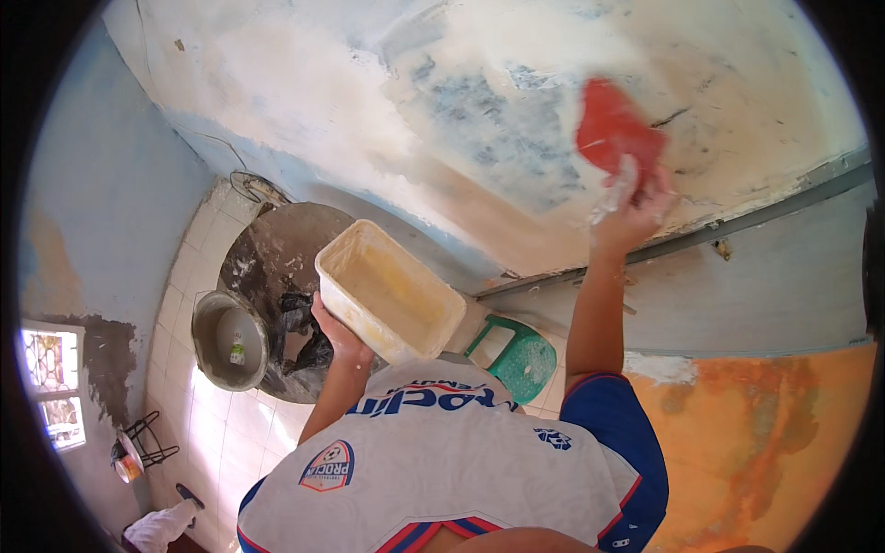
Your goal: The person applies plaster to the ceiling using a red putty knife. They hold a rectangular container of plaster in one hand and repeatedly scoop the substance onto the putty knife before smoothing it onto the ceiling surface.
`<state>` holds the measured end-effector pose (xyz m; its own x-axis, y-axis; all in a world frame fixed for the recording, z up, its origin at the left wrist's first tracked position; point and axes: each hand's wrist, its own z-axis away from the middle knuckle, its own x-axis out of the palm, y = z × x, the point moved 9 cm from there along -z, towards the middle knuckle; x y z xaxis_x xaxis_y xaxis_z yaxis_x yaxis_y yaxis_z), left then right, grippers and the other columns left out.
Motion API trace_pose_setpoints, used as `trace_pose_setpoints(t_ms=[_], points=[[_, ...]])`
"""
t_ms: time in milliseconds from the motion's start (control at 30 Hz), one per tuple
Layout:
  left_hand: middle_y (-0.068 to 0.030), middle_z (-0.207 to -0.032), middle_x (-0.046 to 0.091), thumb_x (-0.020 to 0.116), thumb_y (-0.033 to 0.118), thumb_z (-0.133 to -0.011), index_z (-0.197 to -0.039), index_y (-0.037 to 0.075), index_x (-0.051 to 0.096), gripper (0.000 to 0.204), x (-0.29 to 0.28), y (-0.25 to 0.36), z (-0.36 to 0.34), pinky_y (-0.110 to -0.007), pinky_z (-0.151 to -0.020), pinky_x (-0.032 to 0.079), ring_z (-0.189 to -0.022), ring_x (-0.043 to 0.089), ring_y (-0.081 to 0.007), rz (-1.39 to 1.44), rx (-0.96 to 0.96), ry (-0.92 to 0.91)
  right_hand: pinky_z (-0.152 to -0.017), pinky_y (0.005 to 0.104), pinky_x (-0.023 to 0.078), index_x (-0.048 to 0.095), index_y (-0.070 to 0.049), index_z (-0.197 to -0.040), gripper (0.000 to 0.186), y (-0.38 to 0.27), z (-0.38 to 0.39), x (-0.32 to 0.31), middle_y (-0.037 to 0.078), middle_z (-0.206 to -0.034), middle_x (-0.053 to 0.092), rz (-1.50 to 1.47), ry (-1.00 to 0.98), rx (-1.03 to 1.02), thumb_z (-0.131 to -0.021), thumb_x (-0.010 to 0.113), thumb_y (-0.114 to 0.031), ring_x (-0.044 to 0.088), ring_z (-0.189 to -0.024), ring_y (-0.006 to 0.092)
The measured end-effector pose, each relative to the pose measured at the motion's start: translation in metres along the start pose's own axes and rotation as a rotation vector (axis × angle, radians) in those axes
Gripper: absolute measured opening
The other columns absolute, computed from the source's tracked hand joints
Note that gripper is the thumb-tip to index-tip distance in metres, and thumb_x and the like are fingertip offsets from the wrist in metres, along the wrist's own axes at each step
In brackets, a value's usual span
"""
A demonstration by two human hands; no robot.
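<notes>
My right hand (pixel 638 201), its fingers whitened, grips a red plastic putty spreader (pixel 610 127). The spreader is at the patchy white and blue plastered wall (pixel 498 120), slightly blurred; I cannot tell whether its edge touches. Lower and to the left, my left hand (pixel 343 334) holds a cream rectangular tub (pixel 392 286) by its left side, in front of my chest. The tub is tilted with its mouth up. Yellowish and pale residue coats its inside, and some of my left fingers are hidden beneath it.
A grey bucket (pixel 230 341) with a small bottle inside stands on a dark round surface (pixel 295 230) at left, beside black plastic (pixel 309 346). Under the wall is a green plastic stool (pixel 525 364). A grey ledge (pixel 774 205) crosses the wall at right. A window (pixel 53 387) is far left.
</notes>
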<state>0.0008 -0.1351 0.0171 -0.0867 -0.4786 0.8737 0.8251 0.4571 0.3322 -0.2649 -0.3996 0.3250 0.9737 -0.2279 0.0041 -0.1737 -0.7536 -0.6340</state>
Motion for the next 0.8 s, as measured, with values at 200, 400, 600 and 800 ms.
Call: trace_pose_setpoints(t_ms=[200,400,600,800], points=[[-0.0086,-0.141,0.060,0.030,0.053,-0.105,-0.145,0.013,0.052,0.061,0.008,0.012,-0.013,-0.045,-0.110,0.046,-0.129,0.057,-0.0293,-0.011,-0.034,-0.082,-0.073,0.0443,0.056,0.065,-0.005,-0.119,0.025,0.024,0.021,0.068,0.018,-0.090,0.073,0.589,-0.376,-0.194,-0.098,0.070,-0.017,0.071,-0.079,0.0398],[-0.0103,-0.149,0.054,0.025,0.057,-0.103,-0.150,0.012,0.048,0.068,0.003,0.019,-0.012,-0.047,-0.113,0.042,-0.135,0.052,-0.0318,-0.019,-0.020,-0.054,-0.071,0.0408,0.056,0.065,-0.006,-0.116,0.025,0.019,0.018,0.026,0.016,-0.090,0.074,-0.059,-0.042,0.222,-0.097,0.072,-0.020,0.072,-0.075,0.0289],[-0.0078,-0.141,0.059,0.031,0.051,-0.105,-0.144,0.012,0.052,0.059,0.010,0.008,-0.015,-0.044,-0.109,0.046,-0.129,0.057,-0.0294,0.054,-0.037,-0.139,-0.069,0.0319,0.055,0.062,0.000,-0.116,0.026,0.046,0.017,0.039,0.013,-0.104,0.073,0.281,-0.215,0.029,-0.099,0.070,-0.018,0.068,-0.074,0.0176],[-0.0080,-0.142,0.059,0.031,0.052,-0.105,-0.144,0.012,0.052,0.060,-0.005,0.011,-0.005,-0.043,-0.110,0.045,-0.130,0.057,-0.0296,0.069,-0.040,-0.035,-0.062,0.0264,0.051,0.058,-0.001,-0.119,0.029,0.008,0.015,0.017,0.011,-0.094,0.072,0.000,-0.060,0.135,-0.099,0.071,-0.017,0.066,-0.073,0.0122]])
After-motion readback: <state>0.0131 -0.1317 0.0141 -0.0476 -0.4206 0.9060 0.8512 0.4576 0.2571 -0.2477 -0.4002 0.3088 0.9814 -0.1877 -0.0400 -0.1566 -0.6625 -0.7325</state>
